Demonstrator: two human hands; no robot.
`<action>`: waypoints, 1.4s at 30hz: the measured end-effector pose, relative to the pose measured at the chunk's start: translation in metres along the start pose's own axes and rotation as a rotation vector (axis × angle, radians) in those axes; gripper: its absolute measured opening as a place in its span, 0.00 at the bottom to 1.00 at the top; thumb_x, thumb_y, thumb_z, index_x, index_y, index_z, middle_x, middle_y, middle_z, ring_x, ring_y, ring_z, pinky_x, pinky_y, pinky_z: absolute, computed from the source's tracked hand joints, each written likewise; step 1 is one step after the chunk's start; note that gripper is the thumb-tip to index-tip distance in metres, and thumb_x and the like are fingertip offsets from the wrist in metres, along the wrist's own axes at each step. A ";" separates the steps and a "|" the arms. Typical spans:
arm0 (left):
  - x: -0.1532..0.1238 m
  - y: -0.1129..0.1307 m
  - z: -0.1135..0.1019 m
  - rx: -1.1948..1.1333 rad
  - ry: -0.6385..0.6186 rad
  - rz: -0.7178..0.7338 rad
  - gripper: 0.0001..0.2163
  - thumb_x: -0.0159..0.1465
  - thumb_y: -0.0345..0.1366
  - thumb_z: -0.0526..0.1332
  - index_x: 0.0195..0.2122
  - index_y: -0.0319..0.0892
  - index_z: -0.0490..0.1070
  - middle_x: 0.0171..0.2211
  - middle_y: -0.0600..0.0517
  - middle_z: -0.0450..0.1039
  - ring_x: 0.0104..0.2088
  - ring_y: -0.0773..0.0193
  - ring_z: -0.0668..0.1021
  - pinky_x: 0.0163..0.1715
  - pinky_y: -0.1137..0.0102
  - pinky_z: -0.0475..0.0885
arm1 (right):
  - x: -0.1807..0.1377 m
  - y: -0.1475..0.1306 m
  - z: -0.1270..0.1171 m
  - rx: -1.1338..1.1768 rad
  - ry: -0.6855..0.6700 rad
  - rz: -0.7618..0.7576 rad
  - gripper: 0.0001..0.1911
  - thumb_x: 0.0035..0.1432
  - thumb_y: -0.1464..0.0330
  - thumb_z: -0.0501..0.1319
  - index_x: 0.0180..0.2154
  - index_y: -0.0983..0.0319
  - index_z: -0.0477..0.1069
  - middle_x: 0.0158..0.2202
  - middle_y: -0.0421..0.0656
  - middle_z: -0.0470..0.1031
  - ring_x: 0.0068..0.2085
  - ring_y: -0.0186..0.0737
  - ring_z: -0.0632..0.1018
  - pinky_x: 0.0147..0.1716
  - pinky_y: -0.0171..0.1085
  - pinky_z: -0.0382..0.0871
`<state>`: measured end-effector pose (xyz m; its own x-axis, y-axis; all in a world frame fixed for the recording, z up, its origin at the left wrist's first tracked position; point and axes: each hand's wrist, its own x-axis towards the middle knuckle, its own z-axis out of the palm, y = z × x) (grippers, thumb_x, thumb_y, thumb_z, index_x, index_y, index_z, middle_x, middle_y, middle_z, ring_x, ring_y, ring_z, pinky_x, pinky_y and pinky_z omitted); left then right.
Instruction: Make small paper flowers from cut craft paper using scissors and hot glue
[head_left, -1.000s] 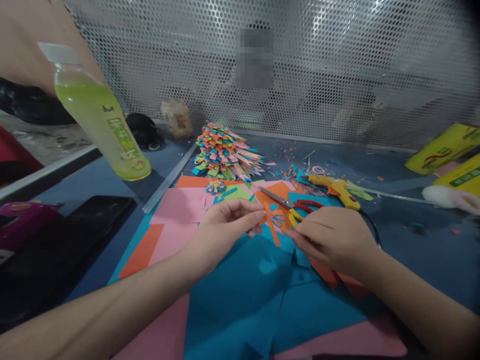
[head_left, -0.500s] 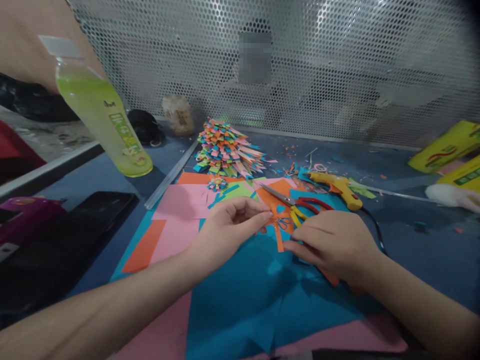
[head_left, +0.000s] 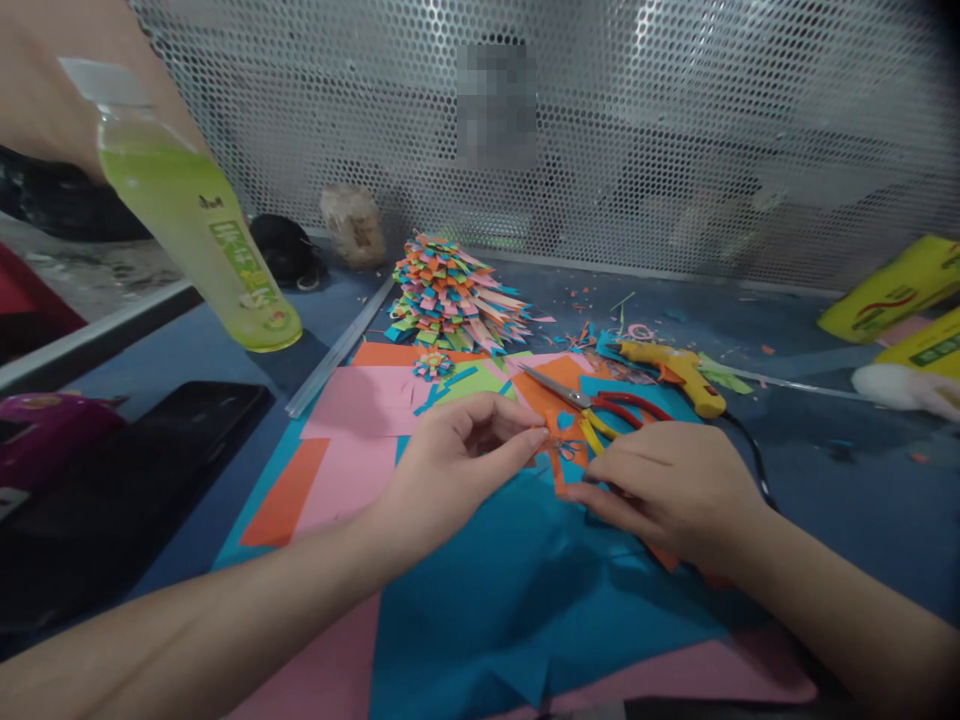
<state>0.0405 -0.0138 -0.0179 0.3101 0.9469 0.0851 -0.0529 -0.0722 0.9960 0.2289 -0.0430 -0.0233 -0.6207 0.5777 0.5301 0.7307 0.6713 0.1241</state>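
Okay so the left hand (head_left: 469, 450) is pinching one end of a skinny orange paper strip (head_left: 560, 470) between thumb and forefinger, above the craft sheets (head_left: 465, 570) around the middle of the tabletop (head_left: 840, 540). The right hand (head_left: 671, 470) is half curled with its thumb up against the strip's lower end, but I can't tell if it's actually gripping it. Some tiny blue paper loops (head_left: 570, 450) show right by the strip; can't tell if they're attached. As for how far along things look, the fringed paper cone (head_left: 457, 295) near the back edge is layered all over and seems pretty much done, and the little paper flower (head_left: 433, 363) just in front of it looks put together too. What's left, I'd say, is the orange strip, since part of it hangs loose, and plenty of the sheets lie flat, basically unused. Red-and-yellow-handled scissors (head_left: 581, 400) lie just beyond the right hand, pointing toward the back edge, and a yellow glue gun (head_left: 679, 375) is lying further toward the back right corner, near some paper scraps (head_left: 585, 340).
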 end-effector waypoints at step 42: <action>-0.003 -0.005 0.000 0.099 -0.089 0.040 0.05 0.51 0.31 0.65 0.27 0.38 0.70 0.27 0.53 0.75 0.29 0.68 0.76 0.30 0.74 0.70 | 0.002 0.000 -0.003 0.010 -0.019 0.077 0.23 0.61 0.62 0.51 0.17 0.62 0.68 0.14 0.38 0.66 0.18 0.31 0.67 0.20 0.35 0.51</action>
<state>0.0396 -0.0163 -0.0234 0.3929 0.9114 0.1226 0.0258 -0.1442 0.9892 0.2291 -0.0431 -0.0197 -0.5679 0.6364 0.5220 0.7737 0.6291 0.0749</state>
